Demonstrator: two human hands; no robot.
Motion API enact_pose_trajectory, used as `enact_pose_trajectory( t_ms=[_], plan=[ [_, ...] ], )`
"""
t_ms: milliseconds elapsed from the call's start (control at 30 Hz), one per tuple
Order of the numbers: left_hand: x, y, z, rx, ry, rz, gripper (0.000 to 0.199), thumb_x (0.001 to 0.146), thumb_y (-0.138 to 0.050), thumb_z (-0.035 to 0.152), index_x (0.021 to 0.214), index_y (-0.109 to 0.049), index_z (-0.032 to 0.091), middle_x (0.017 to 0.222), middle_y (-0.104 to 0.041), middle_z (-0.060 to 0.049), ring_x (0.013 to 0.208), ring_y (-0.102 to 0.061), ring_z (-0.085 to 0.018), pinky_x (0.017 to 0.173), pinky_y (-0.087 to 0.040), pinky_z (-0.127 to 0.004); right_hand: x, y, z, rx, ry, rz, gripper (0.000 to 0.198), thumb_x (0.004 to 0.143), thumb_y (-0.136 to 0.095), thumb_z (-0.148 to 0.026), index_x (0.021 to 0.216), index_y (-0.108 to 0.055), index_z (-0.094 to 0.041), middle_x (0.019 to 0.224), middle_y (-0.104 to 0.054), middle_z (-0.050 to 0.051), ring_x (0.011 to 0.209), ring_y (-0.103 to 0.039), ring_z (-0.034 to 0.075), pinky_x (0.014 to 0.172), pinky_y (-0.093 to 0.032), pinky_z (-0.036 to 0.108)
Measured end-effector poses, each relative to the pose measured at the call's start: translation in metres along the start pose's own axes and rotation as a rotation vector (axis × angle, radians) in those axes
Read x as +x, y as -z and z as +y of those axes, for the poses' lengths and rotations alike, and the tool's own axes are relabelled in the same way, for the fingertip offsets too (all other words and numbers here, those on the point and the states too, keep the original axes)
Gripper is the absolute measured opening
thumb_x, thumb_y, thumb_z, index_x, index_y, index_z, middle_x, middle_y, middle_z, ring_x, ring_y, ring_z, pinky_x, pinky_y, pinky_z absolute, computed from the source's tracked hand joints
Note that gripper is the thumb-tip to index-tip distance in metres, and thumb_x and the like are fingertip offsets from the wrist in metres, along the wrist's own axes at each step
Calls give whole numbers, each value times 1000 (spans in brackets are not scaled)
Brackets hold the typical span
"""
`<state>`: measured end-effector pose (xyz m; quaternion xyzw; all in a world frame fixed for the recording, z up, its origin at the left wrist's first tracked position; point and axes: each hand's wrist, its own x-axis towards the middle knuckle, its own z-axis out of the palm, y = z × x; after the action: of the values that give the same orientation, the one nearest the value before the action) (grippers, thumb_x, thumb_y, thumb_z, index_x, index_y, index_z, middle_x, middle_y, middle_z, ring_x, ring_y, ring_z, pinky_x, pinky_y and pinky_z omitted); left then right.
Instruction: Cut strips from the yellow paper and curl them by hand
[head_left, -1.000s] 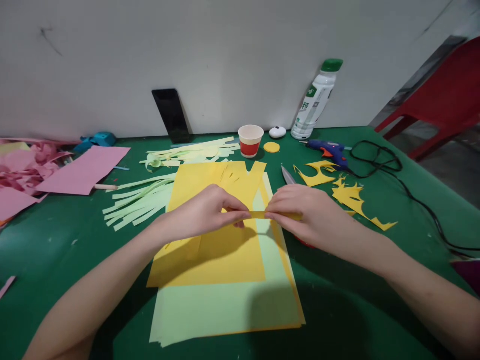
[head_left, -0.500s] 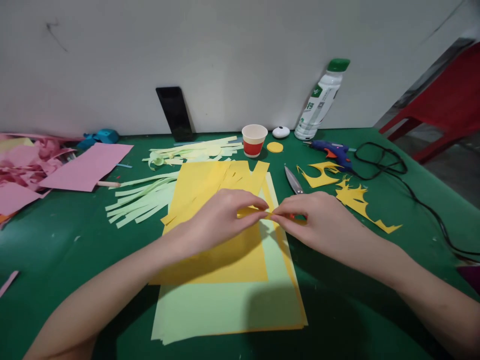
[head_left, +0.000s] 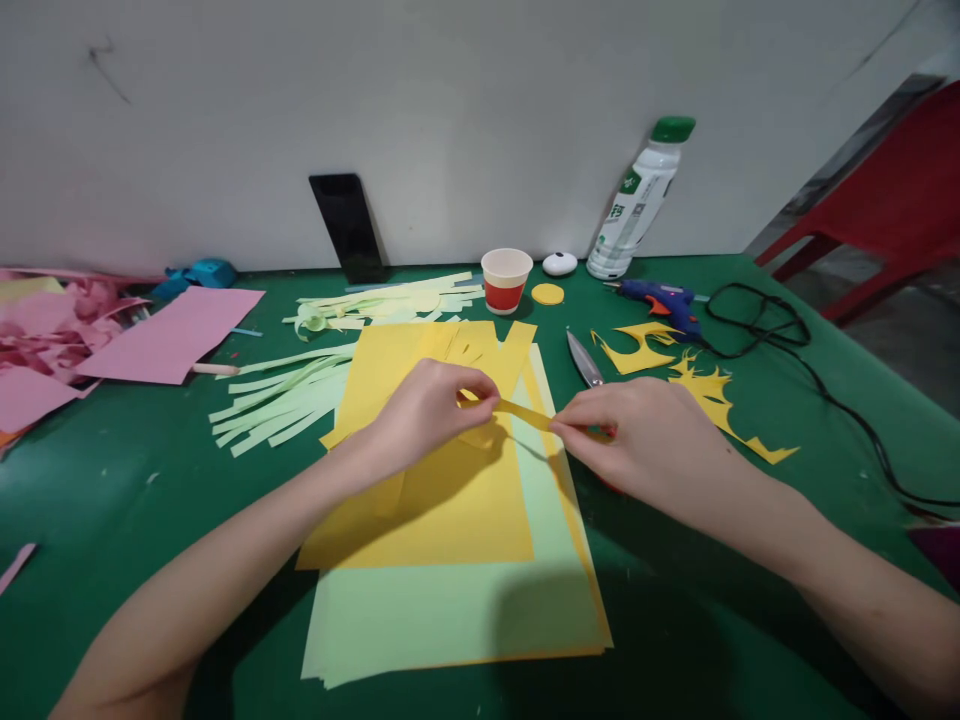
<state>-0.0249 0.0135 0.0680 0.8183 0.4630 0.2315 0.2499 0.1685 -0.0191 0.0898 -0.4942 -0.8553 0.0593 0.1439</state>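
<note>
A narrow yellow paper strip [head_left: 525, 413] stretches between my two hands, above the stacked paper. My left hand [head_left: 431, 415] pinches it between thumb and fingertips on the left. On the right, my right hand [head_left: 634, 430] pinches it the same way. Below lies a yellow sheet [head_left: 435, 530] with several cut yellow strips on it, partly hidden by my left hand. Light green sheets [head_left: 450, 620] lie under it. Scissors [head_left: 583, 358] rest just beyond my right hand, their handles mostly hidden behind it.
Green fringed paper [head_left: 289, 405] lies left of the stack, near pink sheets [head_left: 172, 335]. Along the wall stand a phone [head_left: 349, 225], a paper cup [head_left: 505, 282] and a leaning bottle [head_left: 637, 205]. At right are yellow scraps [head_left: 712, 395] and a corded glue gun [head_left: 664, 300].
My hands have moved apart, the left one leftward and slightly up. More of the yellow strip now shows between them.
</note>
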Motion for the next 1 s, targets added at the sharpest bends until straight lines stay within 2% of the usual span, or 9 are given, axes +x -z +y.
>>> enact_pose_trajectory(
  t_ms=[200, 300, 367, 400, 467, 533, 600, 767, 1000],
  plan=[
    [15, 19, -28, 139, 130, 110, 16, 74, -52, 20, 74, -66, 12, 80, -69, -7, 69, -62, -16, 68, -48, -27, 4, 8, 16, -29, -67, -35, 24, 75, -49, -24, 60, -68, -21, 55, -64, 1, 51, -56, 16, 46, -33, 26],
    [14, 22, -23, 36, 95, 148, 20, 79, -48, 23, 81, -64, 12, 88, -68, -8, 81, -61, -15, 70, -48, -23, 7, 7, 16, 25, -48, -88, 23, 76, -48, -21, 67, -70, -21, 67, -69, 2, 59, -60, 18, 51, -39, 28],
    [10, 19, -13, -45, 35, 74, 26, 84, -43, 29, 95, -62, 15, 95, -67, -6, 85, -60, -14, 68, -47, -21, 8, 4, 14, 76, -29, -120, 24, 78, -47, -19, 72, -70, -21, 75, -71, 2, 65, -61, 18, 57, -43, 29],
    [7, 15, -8, -68, 6, -17, 28, 85, -44, 32, 102, -59, 17, 96, -67, -5, 83, -61, -14, 66, -47, -21, 9, 2, 13, 99, -25, -122, 24, 78, -47, -18, 75, -70, -20, 76, -71, 2, 66, -62, 18, 58, -43, 29],
    [1, 8, 1, 11, -68, -138, 26, 83, -48, 34, 96, -62, 16, 85, -69, -4, 70, -61, -13, 60, -45, -21, 10, -1, 11, 133, -22, -92, 23, 78, -47, -18, 78, -70, -20, 77, -71, 2, 67, -62, 18, 58, -44, 29],
    [-5, 1, 8, 105, -140, -200, 27, 86, -44, 31, 84, -65, 15, 72, -68, -3, 59, -59, -11, 55, -42, -21, 9, -3, 8, 168, -23, -34, 20, 78, -49, -19, 79, -69, -20, 78, -71, 2, 68, -63, 18, 59, -45, 28],
    [-8, -4, 12, 162, -184, -199, 32, 88, -40, 29, 77, -65, 13, 64, -66, -3, 52, -56, -10, 51, -38, -20, 8, -5, 5, 227, -12, 4, 18, 78, -50, -19, 78, -68, -19, 78, -71, 2, 69, -63, 17, 61, -45, 28],
    [-13, -5, 16, 197, -202, -147, 31, 88, -40, 27, 75, -64, 13, 60, -63, -2, 47, -51, -8, 46, -33, -20, 7, -8, -3, 319, 21, 35, 14, 77, -50, -17, 71, -63, -16, 69, -68, 2, 62, -59, 14, 57, -44, 26],
    [-8, 10, 16, 162, -146, -109, 31, 86, -43, 30, 71, -65, 14, 55, -63, -2, 47, -53, -9, 47, -36, -20, 11, -4, 3, 272, -67, 61, 10, 71, -51, -15, 63, -56, -19, 61, -64, 0, 57, -58, 13, 54, -44, 25]
  ],
)
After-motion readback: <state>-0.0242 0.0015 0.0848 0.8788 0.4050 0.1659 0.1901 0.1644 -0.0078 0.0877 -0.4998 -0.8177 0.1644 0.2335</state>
